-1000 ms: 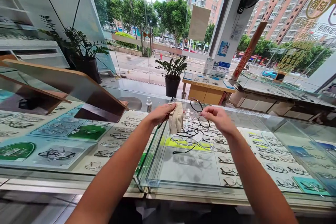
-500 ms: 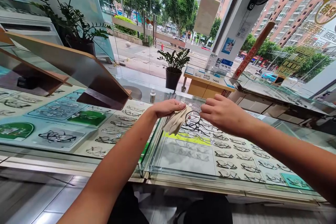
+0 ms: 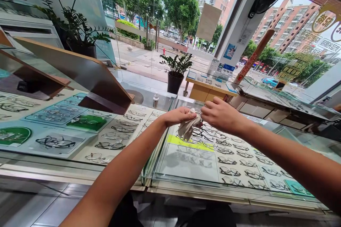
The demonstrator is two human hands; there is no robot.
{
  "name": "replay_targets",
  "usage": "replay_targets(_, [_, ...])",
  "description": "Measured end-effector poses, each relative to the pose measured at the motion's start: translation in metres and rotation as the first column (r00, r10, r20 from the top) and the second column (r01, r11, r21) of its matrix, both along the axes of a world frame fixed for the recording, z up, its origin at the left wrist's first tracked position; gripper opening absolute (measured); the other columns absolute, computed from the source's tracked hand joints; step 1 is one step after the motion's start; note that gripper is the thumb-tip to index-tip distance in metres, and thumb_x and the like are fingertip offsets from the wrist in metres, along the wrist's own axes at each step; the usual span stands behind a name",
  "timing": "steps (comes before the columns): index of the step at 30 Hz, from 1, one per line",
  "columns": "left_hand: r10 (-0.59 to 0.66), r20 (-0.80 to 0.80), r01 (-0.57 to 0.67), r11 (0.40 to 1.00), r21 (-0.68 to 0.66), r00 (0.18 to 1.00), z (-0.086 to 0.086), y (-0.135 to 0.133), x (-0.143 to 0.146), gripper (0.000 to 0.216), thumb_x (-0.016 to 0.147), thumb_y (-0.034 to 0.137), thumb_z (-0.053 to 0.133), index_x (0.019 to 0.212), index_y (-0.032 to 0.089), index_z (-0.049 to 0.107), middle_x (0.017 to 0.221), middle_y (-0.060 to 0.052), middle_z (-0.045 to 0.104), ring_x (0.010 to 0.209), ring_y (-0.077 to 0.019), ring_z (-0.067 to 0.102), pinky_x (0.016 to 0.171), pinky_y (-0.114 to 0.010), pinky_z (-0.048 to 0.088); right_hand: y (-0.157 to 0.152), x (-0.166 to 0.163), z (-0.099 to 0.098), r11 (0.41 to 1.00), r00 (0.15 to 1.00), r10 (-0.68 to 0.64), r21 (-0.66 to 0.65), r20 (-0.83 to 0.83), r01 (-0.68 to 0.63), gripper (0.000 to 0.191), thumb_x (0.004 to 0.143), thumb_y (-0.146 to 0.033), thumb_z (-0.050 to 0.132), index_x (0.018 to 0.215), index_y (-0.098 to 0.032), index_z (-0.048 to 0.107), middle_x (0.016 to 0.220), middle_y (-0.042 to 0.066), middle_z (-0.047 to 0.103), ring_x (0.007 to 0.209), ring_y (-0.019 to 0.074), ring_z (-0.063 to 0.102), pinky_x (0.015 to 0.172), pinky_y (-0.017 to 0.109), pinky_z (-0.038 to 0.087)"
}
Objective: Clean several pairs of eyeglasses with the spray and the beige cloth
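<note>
My left hand (image 3: 180, 115) is closed on a beige cloth (image 3: 185, 130), pinched under the thumb, its loose end hanging down. My right hand (image 3: 217, 114) is closed right beside it, fingers curled on a pair of eyeglasses. Cloth and fingers hide nearly all of the glasses now; their round dark rim shows in the earlier frame. Both hands are held above the glass display case (image 3: 191, 170), where rows of eyeglasses (image 3: 230, 171) lie under the glass.
A small white bottle (image 3: 156, 100) stands on the counter beyond my left forearm. Tilted wood-edged mirrors or panels (image 3: 106, 85) rise at the left. A potted plant (image 3: 174, 81) stands past the counter, near a wooden cabinet (image 3: 199, 90) with more glasses.
My left hand has moved right with the cloth, up against my right hand. The cloth now covers the round lens that was in plain sight. The view has tilted slightly.
</note>
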State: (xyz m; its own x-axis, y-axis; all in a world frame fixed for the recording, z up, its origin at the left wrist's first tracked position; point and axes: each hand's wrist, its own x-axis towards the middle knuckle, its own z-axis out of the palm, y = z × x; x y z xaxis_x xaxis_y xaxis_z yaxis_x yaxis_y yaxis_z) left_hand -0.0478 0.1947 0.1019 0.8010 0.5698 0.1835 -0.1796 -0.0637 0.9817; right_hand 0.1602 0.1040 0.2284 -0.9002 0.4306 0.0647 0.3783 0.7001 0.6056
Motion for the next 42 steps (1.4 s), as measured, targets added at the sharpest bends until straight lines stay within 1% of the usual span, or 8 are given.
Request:
replay_targets(3, [0.028, 0.104, -0.019, 0.996, -0.087, 0.994, -0.001, -0.001, 0.007, 0.060, 0.085, 0.066, 0.078, 0.106, 0.010, 0.082, 0.107, -0.021, 0.081, 0.094, -0.0267, 0.077, 0.083, -0.034, 0.057, 0.000, 0.008, -0.010, 0.991, 0.933, -0.118, 0.014, -0.340, 0.130, 0.024, 0.104, -0.017, 0.053, 0.087, -0.021, 0.069, 0.085, 0.008, 0.068, 0.080, 0.0228, 0.047, 0.074, 0.039, 0.026])
replay_targets(4, [0.055, 0.124, -0.042, 0.994, -0.104, 0.991, -0.002, -0.001, 0.009, 0.060, 0.086, 0.066, 0.077, 0.108, 0.010, 0.082, 0.110, -0.021, 0.080, 0.096, -0.0264, 0.076, 0.083, -0.033, 0.057, 0.001, 0.011, -0.017, 0.982, 0.846, -0.172, -0.026, -0.504, 0.185, 0.024, 0.104, -0.022, 0.054, 0.086, -0.020, 0.070, 0.083, 0.008, 0.067, 0.078, 0.0225, 0.047, 0.073, 0.039, 0.026])
replay_targets(6, [0.086, 0.126, -0.072, 0.991, -0.115, 0.988, -0.003, -0.001, 0.012, 0.060, 0.088, 0.065, 0.076, 0.110, 0.010, 0.082, 0.111, -0.021, 0.080, 0.097, -0.0256, 0.076, 0.080, -0.031, 0.057, 0.006, 0.016, -0.038, 0.953, 0.530, -0.297, -0.211, -0.794, 0.218, 0.026, 0.101, -0.038, 0.063, 0.083, -0.021, 0.071, 0.074, 0.005, 0.062, 0.071, 0.0206, 0.045, 0.069, 0.037, 0.026])
replay_targets(9, [0.090, 0.097, -0.082, 0.993, -0.090, 0.991, -0.006, -0.002, 0.015, 0.059, 0.088, 0.065, 0.076, 0.108, 0.010, 0.082, 0.109, -0.020, 0.080, 0.091, -0.0232, 0.074, 0.077, -0.029, 0.055, 0.021, 0.019, -0.077, 0.818, 0.005, -0.565, -0.561, -0.825, -0.132, 0.035, 0.091, -0.058, 0.073, 0.085, -0.023, 0.076, 0.063, 0.000, 0.055, 0.062, 0.0177, 0.040, 0.064, 0.035, 0.027])
replay_targets(13, [0.112, 0.048, -0.108, 0.990, -0.092, 0.993, -0.009, -0.005, 0.020, 0.056, 0.085, 0.066, 0.078, 0.101, 0.012, 0.079, 0.094, -0.012, 0.078, 0.078, -0.0195, 0.070, 0.073, -0.029, 0.053, 0.043, 0.019, -0.117, 0.638, -0.235, -0.743, -0.556, -0.627, -0.533, 0.040, 0.075, -0.059, 0.087, 0.088, -0.023, 0.079, 0.074, 0.000, 0.063, 0.063, 0.0144, 0.039, 0.062, 0.032, 0.026])
replay_targets(20, [0.230, -0.070, -0.235, 0.969, -0.080, 0.971, -0.017, -0.008, 0.029, 0.055, 0.083, 0.067, 0.079, 0.090, 0.012, 0.073, 0.077, -0.005, 0.069, 0.066, -0.0162, 0.061, 0.063, -0.026, 0.043, 0.048, 0.020, -0.141, 0.549, -0.325, -0.814, -0.456, -0.481, -0.700, 0.038, 0.067, -0.052, 0.093, 0.085, -0.021, 0.079, 0.082, 0.002, 0.069, 0.067, 0.0138, 0.043, 0.063, 0.032, 0.031])
replay_targets(27, [0.329, -0.048, -0.332, 0.938, -0.103, 0.943, -0.024, -0.003, 0.038, 0.056, 0.082, 0.067, 0.080, 0.092, 0.012, 0.075, 0.074, -0.002, 0.064, 0.064, -0.0121, 0.050, 0.063, -0.025, 0.038, 0.045, 0.030, -0.146, 0.586, -0.389, -0.789, -0.394, -0.475, -0.708, 0.031, 0.069, -0.048, 0.092, 0.081, -0.024, 0.076, 0.077, 0.000, 0.063, 0.068, 0.0147, 0.042, 0.066, 0.033, 0.034])
replay_targets(42, [0.212, -0.051, -0.218, 0.943, -0.252, 0.976, -0.019, 0.000, 0.031, 0.053, 0.084, 0.064, 0.081, 0.101, 0.014, 0.070, 0.081, -0.002, 0.066, 0.065, -0.0111, 0.055, 0.061, -0.021, 0.042, 0.049, 0.035, -0.149, 0.568, -0.354, -0.801, -0.427, -0.483, -0.704, 0.030, 0.070, -0.048, 0.091, 0.078, -0.023, 0.077, 0.072, 0.000, 0.058, 0.067, 0.0144, 0.039, 0.064, 0.032, 0.029])
